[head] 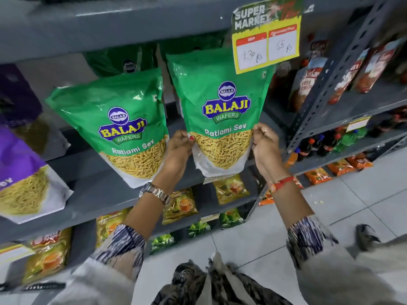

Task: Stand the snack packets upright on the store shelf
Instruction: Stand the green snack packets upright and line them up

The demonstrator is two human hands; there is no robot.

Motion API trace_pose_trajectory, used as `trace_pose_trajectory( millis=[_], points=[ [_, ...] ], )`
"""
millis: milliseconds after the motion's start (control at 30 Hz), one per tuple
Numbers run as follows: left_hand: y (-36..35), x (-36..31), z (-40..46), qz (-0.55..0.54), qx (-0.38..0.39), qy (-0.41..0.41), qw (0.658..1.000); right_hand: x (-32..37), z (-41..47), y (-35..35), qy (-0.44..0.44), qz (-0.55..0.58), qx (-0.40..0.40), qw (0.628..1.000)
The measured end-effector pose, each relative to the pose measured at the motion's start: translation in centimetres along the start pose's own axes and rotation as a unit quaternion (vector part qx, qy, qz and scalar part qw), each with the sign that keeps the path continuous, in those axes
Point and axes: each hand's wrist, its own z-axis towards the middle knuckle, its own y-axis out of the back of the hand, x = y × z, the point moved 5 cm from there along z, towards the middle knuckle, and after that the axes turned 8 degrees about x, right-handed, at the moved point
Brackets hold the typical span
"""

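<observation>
Both hands grip one green packet by its lower side edges, left hand on its left edge, right hand on its right. It stands upright at the shelf front, long axis vertical, label facing out. A second packet just beside it leans left.

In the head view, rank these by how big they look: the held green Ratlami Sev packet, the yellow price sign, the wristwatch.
1. Held green Ratlami Sev packet, gripped by the left hand and right hand.
2. Yellow price sign.
3. Wristwatch.
The gaps are wide, so differences in nearness to the camera do not affect the order.
</observation>
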Motion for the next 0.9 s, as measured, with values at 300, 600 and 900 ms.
trace_pose_trajectory(
  millis=[300, 600, 900],
  points=[
    [0.4, 1.6, 2.5, 0.010, -0.018, -0.033, 0.999, -1.3, 3.6, -1.4, -0.015, 0.043, 0.049, 0.998],
    [-1.6, 2.1, 2.7, -0.049, 0.031, 0.007, 0.998, -3.5, 3.8, -2.1, -0.062, 0.023, 0.105, 0.992],
    [-1.1, 1.6, 2.9, -0.065, -0.012, 0.019, 0.998, -3.7, 3.8, -3.0, -0.069, 0.028, 0.115, 0.991]
  ],
)
